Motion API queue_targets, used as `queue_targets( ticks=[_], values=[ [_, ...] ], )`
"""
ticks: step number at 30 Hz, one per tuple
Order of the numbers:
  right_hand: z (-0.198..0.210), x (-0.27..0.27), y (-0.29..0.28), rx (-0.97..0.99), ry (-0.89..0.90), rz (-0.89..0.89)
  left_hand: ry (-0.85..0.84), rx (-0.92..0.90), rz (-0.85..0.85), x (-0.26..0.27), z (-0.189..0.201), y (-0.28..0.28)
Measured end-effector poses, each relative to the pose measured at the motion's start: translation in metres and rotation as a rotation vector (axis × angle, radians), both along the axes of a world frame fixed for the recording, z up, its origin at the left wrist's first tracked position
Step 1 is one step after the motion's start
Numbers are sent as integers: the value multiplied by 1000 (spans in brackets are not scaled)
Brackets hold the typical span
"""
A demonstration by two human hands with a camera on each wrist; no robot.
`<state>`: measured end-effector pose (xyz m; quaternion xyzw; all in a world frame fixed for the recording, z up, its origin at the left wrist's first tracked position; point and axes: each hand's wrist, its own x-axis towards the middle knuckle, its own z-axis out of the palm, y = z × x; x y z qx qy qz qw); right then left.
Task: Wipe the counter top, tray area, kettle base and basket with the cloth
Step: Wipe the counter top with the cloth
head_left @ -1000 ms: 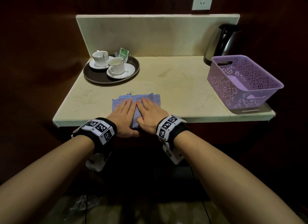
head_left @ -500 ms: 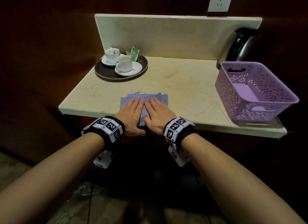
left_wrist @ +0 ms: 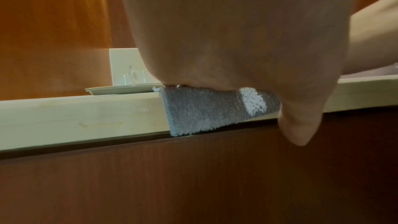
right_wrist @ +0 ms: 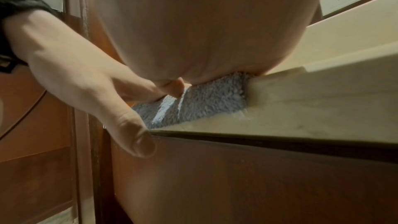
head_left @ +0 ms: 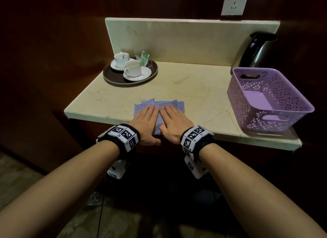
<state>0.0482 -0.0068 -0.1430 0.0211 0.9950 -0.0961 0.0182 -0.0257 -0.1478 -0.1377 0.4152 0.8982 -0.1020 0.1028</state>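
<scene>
A folded blue cloth lies at the front edge of the cream stone counter, its near edge hanging over the lip. My left hand and right hand lie side by side flat on it, fingers straight, pressing down. A round dark tray with two cups on saucers sits at the back left. The purple perforated basket stands at the right, with the dark kettle behind it in the corner. The kettle base is hidden by the basket.
A cream backsplash runs along the counter's rear, with a wall socket above it. Dark wood panelling surrounds the counter and fronts the cabinet below. Bare counter lies between tray and basket.
The hands and cloth keep their place on the counter's front edge. The head view has shifted, so the whole scene sits further right in the picture.
</scene>
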Motion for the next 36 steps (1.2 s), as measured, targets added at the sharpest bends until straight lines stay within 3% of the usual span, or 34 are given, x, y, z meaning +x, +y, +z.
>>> queue_targets(
  ticks=[36],
  values=[
    [2,43,44,-8,-29,-122,-10,46,-99,29,-3,52]
  ],
)
